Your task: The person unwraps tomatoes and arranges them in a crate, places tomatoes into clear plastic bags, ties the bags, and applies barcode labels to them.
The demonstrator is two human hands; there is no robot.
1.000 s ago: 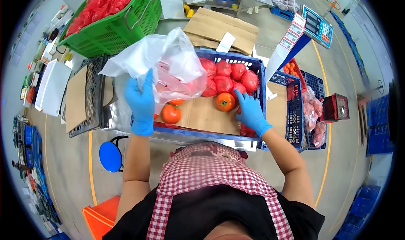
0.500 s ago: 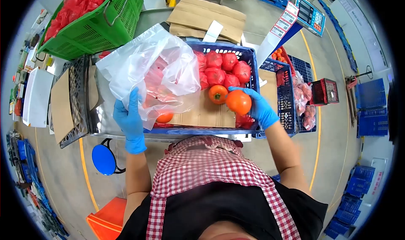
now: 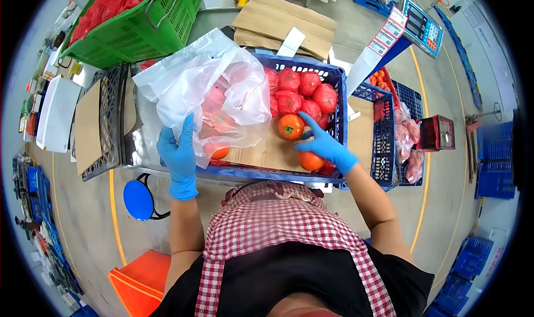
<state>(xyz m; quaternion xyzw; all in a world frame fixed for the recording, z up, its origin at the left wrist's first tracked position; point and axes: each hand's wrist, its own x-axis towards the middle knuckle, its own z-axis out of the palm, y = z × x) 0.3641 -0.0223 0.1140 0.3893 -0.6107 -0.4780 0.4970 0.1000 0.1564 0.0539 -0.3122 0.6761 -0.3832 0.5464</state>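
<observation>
Tomatoes (image 3: 290, 127) in crate (image 3: 342, 116) (cardboard (image 3: 267, 155) beneath), bag (image 3: 214, 89) over left end, scale (image 3: 423, 27) behind right.

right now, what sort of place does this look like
Probably a produce packing area: a blue crate holds tomatoes, a green crate holds red plastic, and a scale display stands nearby.

Flat brown cardboard sheets (image 3: 289, 19) lie left of a blue digital display with keypad (image 3: 421, 27); a round blue stool (image 3: 138, 199) stands on grey floor (image 3: 86, 205) near an orange plastic bin (image 3: 142, 278).
</observation>
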